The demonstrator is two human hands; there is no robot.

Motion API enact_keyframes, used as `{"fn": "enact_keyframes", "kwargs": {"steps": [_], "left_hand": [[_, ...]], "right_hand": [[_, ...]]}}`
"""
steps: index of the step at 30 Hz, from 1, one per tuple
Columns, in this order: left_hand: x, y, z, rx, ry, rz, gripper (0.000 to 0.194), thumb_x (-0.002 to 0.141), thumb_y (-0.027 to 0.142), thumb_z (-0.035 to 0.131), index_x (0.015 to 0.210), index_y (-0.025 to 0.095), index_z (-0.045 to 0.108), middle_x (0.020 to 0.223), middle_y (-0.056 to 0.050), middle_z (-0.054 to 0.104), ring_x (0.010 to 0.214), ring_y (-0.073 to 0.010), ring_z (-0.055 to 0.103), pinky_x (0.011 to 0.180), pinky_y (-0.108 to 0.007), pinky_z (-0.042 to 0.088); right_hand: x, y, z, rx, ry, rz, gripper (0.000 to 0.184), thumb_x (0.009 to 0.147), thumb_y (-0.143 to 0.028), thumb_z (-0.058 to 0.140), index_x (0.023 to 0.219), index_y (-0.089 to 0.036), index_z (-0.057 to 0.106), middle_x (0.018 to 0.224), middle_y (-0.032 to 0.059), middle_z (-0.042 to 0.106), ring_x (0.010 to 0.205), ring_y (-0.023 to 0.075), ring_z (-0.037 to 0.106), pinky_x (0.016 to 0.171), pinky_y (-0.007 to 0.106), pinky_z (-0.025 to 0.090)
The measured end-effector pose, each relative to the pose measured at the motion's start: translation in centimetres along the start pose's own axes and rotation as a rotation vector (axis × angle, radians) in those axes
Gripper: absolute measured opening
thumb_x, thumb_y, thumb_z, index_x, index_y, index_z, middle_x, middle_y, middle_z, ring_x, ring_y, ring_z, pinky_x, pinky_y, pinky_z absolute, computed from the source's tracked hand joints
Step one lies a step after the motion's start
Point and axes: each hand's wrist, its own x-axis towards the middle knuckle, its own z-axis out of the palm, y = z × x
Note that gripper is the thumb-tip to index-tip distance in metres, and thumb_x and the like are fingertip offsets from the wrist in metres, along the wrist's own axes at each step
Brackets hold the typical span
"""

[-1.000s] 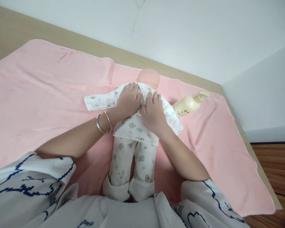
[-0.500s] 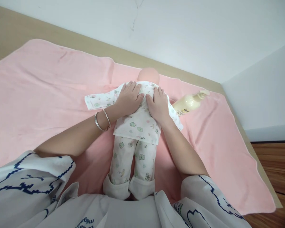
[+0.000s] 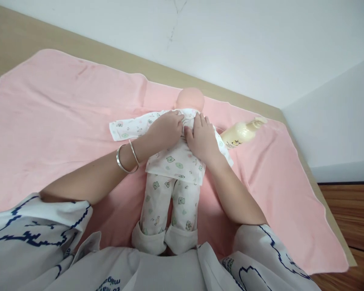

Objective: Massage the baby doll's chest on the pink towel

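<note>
A baby doll lies stretched out on a pink blanket (image 3: pixel 79 97), its bald head (image 3: pixel 190 99) away from me and no face showing. It wears a white printed shirt (image 3: pixel 180 163) and matching trousers (image 3: pixel 156 202) with turned-up cuffs. My left hand (image 3: pixel 166 128) is closed on a pinch of the shirt just below the neck, fingers curled under. Opposite it, my right hand (image 3: pixel 203 137) rests on the upper shirt, fingers extended and thumb apart. Between the hands the cloth is wrinkled.
A cream pump bottle (image 3: pixel 238 134) lies on its side right of the doll, near its sleeve. The blanket covers a tan tabletop (image 3: pixel 79 48) that meets a white wall (image 3: pixel 245 52) at the back. Brown wood (image 3: pixel 348 210) shows at the lower right.
My left hand has gone from lying flat on the shirt to curling its fingers and gathering the cloth near the neck. The right hand has barely moved.
</note>
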Motion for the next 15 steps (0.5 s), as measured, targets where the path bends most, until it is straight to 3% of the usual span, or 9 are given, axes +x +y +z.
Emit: {"fn": "enact_keyframes", "kwargs": {"steps": [3,8,13,15], "left_hand": [[1.3,-1.7,0.6,-0.05,0.042,0.0,0.03,0.1,0.015,0.036,0.088,0.019,0.064,0.1,-0.011,0.072,0.095,-0.025,0.067,0.098,-0.043,0.058],[2.1,-3.5,2.9,0.058,0.188,0.036,0.035,0.105,0.02,0.031,0.099,0.017,0.065,0.103,-0.017,0.07,0.103,-0.0305,0.066,0.103,-0.05,0.056],[0.1,-2.1,3.5,0.278,0.181,0.256,0.043,0.104,0.016,0.03,0.109,0.008,0.072,0.12,-0.023,0.07,0.124,-0.0372,0.063,0.117,-0.059,0.048],[-0.7,-1.0,3.0,0.333,0.141,0.287,0.043,0.103,0.015,0.034,0.118,0.004,0.073,0.131,-0.025,0.069,0.132,-0.0393,0.06,0.122,-0.06,0.045]], "right_hand": [[-2.0,-1.8,0.7,-0.057,0.042,-0.019,0.069,0.108,-0.027,0.035,0.169,0.005,0.033,0.179,0.0282,0.029,0.171,0.0449,0.024,0.139,0.063,0.024],[-2.7,-2.2,1.4,0.04,0.071,-0.042,0.065,0.107,-0.024,0.031,0.168,-0.001,0.038,0.181,0.0254,0.028,0.172,0.0416,0.021,0.139,0.066,0.024],[0.2,-0.1,0.7,0.178,0.078,-0.012,0.059,0.102,-0.021,0.031,0.157,-0.012,0.051,0.172,0.018,0.046,0.166,0.0371,0.037,0.135,0.066,0.034],[1.4,0.5,0.3,0.179,0.071,-0.008,0.057,0.101,-0.021,0.032,0.151,-0.009,0.056,0.168,0.0199,0.051,0.162,0.0382,0.042,0.133,0.064,0.036]]}}
